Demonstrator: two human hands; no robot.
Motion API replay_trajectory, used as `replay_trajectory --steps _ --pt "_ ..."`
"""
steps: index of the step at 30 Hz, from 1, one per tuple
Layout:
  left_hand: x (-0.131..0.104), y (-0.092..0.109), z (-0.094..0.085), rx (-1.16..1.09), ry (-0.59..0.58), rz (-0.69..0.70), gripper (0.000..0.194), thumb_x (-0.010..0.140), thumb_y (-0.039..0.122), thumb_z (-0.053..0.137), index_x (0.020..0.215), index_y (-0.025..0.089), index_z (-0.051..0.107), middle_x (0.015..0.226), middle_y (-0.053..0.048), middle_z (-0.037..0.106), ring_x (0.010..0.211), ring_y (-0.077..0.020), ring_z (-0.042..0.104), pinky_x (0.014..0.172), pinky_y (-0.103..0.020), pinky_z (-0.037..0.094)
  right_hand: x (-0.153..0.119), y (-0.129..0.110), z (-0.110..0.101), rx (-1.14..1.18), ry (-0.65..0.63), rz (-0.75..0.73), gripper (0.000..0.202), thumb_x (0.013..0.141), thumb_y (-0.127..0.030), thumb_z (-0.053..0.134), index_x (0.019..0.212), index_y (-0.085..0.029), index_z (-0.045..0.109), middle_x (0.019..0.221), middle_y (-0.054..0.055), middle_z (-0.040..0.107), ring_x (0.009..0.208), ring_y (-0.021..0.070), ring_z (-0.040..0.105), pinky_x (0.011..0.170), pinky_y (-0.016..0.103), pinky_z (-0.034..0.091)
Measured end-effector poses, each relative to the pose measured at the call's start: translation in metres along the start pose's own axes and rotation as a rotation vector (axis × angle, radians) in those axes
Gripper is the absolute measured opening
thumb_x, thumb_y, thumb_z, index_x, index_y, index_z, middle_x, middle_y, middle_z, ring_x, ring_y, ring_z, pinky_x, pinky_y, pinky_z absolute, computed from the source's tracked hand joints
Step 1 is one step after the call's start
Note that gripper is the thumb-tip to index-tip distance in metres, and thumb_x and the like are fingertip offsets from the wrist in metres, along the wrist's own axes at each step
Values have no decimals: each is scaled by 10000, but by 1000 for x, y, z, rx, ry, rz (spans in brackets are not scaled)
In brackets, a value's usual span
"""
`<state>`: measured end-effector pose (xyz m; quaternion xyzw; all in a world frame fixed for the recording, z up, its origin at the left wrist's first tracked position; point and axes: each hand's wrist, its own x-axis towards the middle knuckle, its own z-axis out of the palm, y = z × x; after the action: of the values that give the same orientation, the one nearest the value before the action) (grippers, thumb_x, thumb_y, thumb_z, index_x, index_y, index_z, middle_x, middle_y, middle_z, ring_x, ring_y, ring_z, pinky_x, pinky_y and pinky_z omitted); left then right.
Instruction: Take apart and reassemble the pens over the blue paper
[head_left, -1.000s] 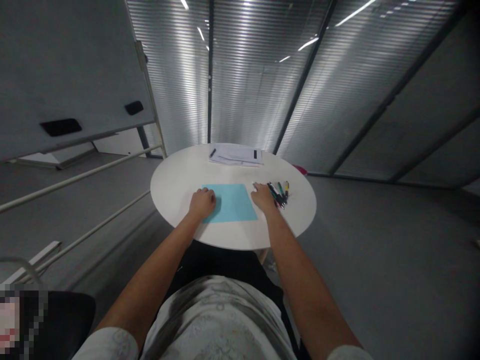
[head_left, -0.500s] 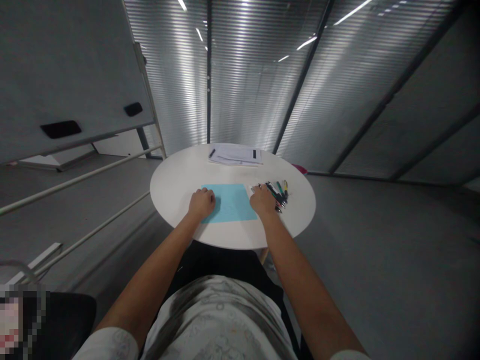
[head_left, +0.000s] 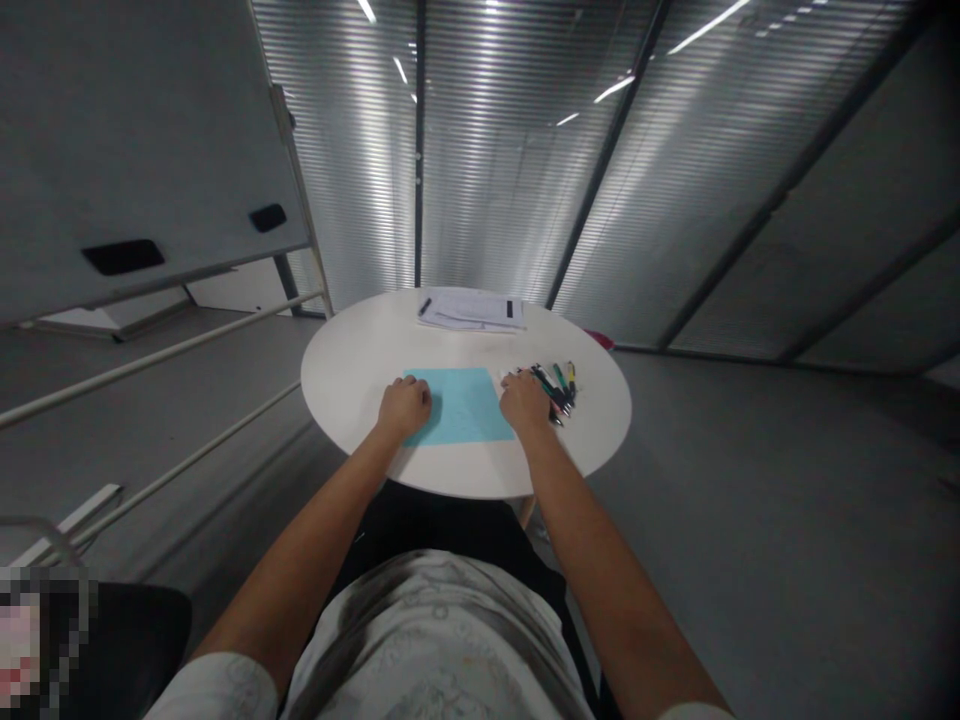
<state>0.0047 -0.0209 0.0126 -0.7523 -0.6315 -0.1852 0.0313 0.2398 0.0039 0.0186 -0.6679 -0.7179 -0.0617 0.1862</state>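
Note:
A light blue sheet (head_left: 466,408) lies flat on the round white table (head_left: 352,345) in front of me. My left hand (head_left: 405,405) rests on the sheet's left edge with its fingers curled; nothing shows in it. At the sheet's right edge is my right hand (head_left: 525,400), its fingers bent and closed, and whether they hold anything is too small to tell. Several pens (head_left: 559,387), dark, green and yellow, lie in a loose pile just right of my right hand, which partly hides them.
A stack of white papers (head_left: 472,311) with dark marks lies at the table's far side. To the left stands a whiteboard (head_left: 150,130) on a metal frame. A black chair (head_left: 142,635) is at the lower left. Behind the table are glass panels with blinds (head_left: 495,190).

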Motion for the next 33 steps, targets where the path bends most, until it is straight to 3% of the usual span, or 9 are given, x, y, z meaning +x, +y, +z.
replay_trajectory --steps 6,11,14,17,21,24,28,33 --pt "-1 2 -1 -10 -7 -7 265 886 230 435 921 156 687 965 -128 645 938 -243 579 842 -365 440 -5 -16 -5 127 -31 -227 330 887 -121 435 1073 -225 686 1122 84 603 1062 211 542 915 303 410" --pt "-1 2 -1 10 -13 -7 270 884 229 428 926 158 685 969 -123 652 934 -235 576 850 -369 440 -7 -19 -2 324 22 -273 331 898 -160 446 1163 -188 641 1140 74 630 1011 180 587 930 299 436" --pt "0 0 1 14 2 11 266 878 228 432 910 159 687 951 -123 653 915 -238 580 833 -372 446 -14 -17 -2 431 78 -323 384 927 -269 460 1283 -176 569 1239 83 616 1149 195 545 1031 339 397" --pt "0 0 2 10 30 41 260 875 234 443 919 162 689 942 -122 655 915 -245 586 829 -376 455 -23 -15 -1 480 31 -400 471 946 -335 444 1397 -203 476 1360 81 556 1261 192 485 1093 366 357" --pt "-4 1 2 -39 75 91 294 892 276 450 1039 174 683 1012 -114 667 980 -250 588 890 -391 460 -30 -17 3 396 -65 -431 511 965 -401 404 1437 -209 442 1442 85 492 1334 198 430 1132 384 315" --pt "-7 1 2 -73 79 162 384 933 339 400 1195 191 640 1184 -116 643 1103 -250 567 974 -409 438 -31 -21 5 238 -150 -392 533 977 -465 363 1458 -242 416 1509 79 409 1386 227 369 1146 432 273" --pt "-8 0 8 -46 -26 226 465 948 426 380 1342 242 546 1403 -101 527 1288 -265 472 1068 -448 375 -35 -25 5 88 -243 -339 582 974 -559 297 1482 -283 370 1573 75 288 1439 263 271 1157 483 201" --pt "-7 -2 12 -12 -100 230 481 941 454 395 1361 261 528 1448 -93 486 1343 -266 426 1110 -453 329 -37 -27 4 29 -319 -318 633 962 -618 232 1504 -302 317 1588 72 247 1460 271 213 1162 495 151"
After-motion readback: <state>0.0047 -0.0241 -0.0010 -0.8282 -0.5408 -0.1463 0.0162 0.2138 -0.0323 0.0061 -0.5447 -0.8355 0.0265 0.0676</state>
